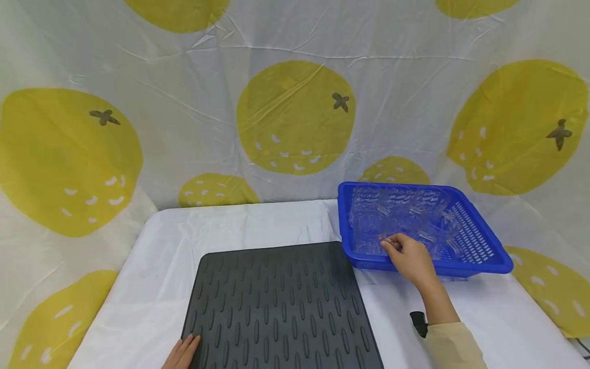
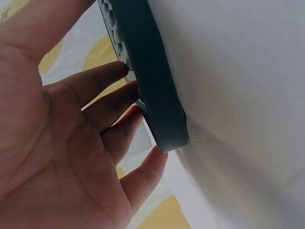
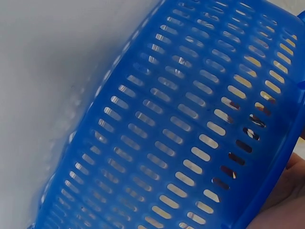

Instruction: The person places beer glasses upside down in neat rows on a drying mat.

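My left hand [image 1: 182,352] rests its fingers on the left edge of a black textured mat [image 1: 283,302]. In the left wrist view the fingers lie fairly straight against the rim of the mat [image 2: 150,76], palm in sight. My right hand [image 1: 415,260] reaches over the front rim of a blue plastic basket [image 1: 465,267], thumb and fingers pinching the handle of a clear glass mug [image 1: 369,230]. Several more clear mugs [image 1: 421,207] with handles fill the basket around it. In the right wrist view the slotted basket wall [image 3: 167,148] hides most of that hand.
A white cloth [image 1: 258,225] covers the table beneath the mat and basket. Behind hangs a white curtain [image 1: 184,102] with yellow fruit prints. The basket stands at the back right, close to the mat's far right corner.
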{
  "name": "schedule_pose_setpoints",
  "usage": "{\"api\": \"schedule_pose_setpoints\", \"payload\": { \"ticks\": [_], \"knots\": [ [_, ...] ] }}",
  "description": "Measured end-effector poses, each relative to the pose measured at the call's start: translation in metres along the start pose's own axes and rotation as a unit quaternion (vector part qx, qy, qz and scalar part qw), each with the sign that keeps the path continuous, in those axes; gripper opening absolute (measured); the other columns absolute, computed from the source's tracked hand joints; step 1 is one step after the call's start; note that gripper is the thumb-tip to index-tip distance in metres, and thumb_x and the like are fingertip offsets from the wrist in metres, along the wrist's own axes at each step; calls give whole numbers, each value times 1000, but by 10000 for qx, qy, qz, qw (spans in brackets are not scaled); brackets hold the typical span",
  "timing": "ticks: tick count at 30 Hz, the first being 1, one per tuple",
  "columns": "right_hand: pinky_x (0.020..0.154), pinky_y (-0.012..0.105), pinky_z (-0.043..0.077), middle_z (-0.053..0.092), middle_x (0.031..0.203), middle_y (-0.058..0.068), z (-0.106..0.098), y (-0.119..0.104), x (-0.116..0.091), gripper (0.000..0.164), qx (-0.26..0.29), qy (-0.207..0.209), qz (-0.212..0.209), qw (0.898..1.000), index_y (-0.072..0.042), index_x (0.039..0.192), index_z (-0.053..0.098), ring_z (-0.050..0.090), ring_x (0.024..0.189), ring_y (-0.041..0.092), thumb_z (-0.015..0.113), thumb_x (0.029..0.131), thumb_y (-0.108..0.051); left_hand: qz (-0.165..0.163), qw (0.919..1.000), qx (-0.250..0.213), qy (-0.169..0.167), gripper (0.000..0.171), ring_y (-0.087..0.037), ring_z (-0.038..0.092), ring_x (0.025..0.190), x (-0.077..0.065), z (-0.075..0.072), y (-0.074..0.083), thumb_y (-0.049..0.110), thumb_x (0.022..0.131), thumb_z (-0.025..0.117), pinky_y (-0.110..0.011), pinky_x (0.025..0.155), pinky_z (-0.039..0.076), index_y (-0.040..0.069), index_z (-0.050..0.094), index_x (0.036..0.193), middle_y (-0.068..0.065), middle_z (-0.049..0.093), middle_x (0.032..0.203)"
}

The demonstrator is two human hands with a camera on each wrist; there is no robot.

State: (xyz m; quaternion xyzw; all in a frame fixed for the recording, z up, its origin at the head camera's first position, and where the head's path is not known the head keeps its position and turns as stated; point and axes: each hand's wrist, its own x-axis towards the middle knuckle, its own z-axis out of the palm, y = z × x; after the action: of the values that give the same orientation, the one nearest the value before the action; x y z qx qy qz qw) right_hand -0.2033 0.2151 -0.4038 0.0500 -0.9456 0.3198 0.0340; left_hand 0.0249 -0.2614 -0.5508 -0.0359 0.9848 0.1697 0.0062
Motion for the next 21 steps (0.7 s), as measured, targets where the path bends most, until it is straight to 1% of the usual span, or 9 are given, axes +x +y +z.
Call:
{"api": "schedule_pose_setpoints", "payload": {
  "ticks": [1,3,5,8,11,15,17,19,21],
  "knots": [
    [66,42,47,61,95,14,0,0,0,51,50,17,-20,10000,3,114,56,56,79,25,49,94,-43,21,10000,-27,3,86,-29,4,138,-1,-3,2,62,81,51,-13,90,-20,9,27,145,-13,25,147],
    [64,39,46,60,94,13,1,-1,0,50,155,73,-81,9998,3,113,57,55,76,24,49,94,-42,61,10000,-61,36,85,-28,5,137,-2,-7,5,59,82,53,-13,90,-19,8,27,145,-13,26,147],
    [62,37,45,59,93,13,1,-2,0,48,258,136,-129,9995,2,112,57,53,74,22,49,94,-42,152,9997,-165,62,83,-30,9,136,-4,-14,11,53,82,56,-13,90,-18,6,27,145,-16,27,146],
    [58,34,42,57,91,13,1,-3,-1,48,381,223,-163,9989,2,111,57,50,69,21,47,95,-42,221,9994,-227,127,82,-26,6,137,-7,-18,15,51,82,58,-13,92,-17,7,28,145,-15,26,146],
    [54,33,40,56,90,13,1,-5,-2,48,440,334,-161,9983,1,110,56,48,65,20,45,95,-44,252,9993,-258,113,82,-26,6,137,-7,-19,16,50,82,58,-14,92,-17,7,27,145,-15,26,147],
    [52,33,38,54,87,12,3,-5,-3,49,570,580,-77,9967,-1,109,55,45,63,21,43,95,-46,302,9991,-226,179,81,-17,-3,136,-8,-19,15,50,82,58,-14,92,-17,7,27,145,-14,26,146],
    [53,33,38,53,86,11,5,-4,-4,49,672,751,-27,9949,-2,109,55,44,64,21,43,95,-47,302,9991,-233,192,82,-14,-4,135,-8,-18,15,49,82,58,-14,92,-16,7,27,145,-14,26,147],
    [53,33,39,55,86,12,6,-3,-4,49,771,907,-22,9929,-3,109,56,46,66,22,43,94,-48,218,9994,-240,101,83,-21,-2,137,-8,-18,15,51,82,57,-14,92,-18,8,26,145,-15,25,147],
    [54,33,40,57,87,12,8,-2,-4,49,873,1036,-32,9908,-2,110,56,49,68,22,44,94,-47,175,9994,-304,10,84,-30,6,137,-7,-17,14,52,82,57,-14,91,-19,8,25,146,-16,24,148]
  ]
}}
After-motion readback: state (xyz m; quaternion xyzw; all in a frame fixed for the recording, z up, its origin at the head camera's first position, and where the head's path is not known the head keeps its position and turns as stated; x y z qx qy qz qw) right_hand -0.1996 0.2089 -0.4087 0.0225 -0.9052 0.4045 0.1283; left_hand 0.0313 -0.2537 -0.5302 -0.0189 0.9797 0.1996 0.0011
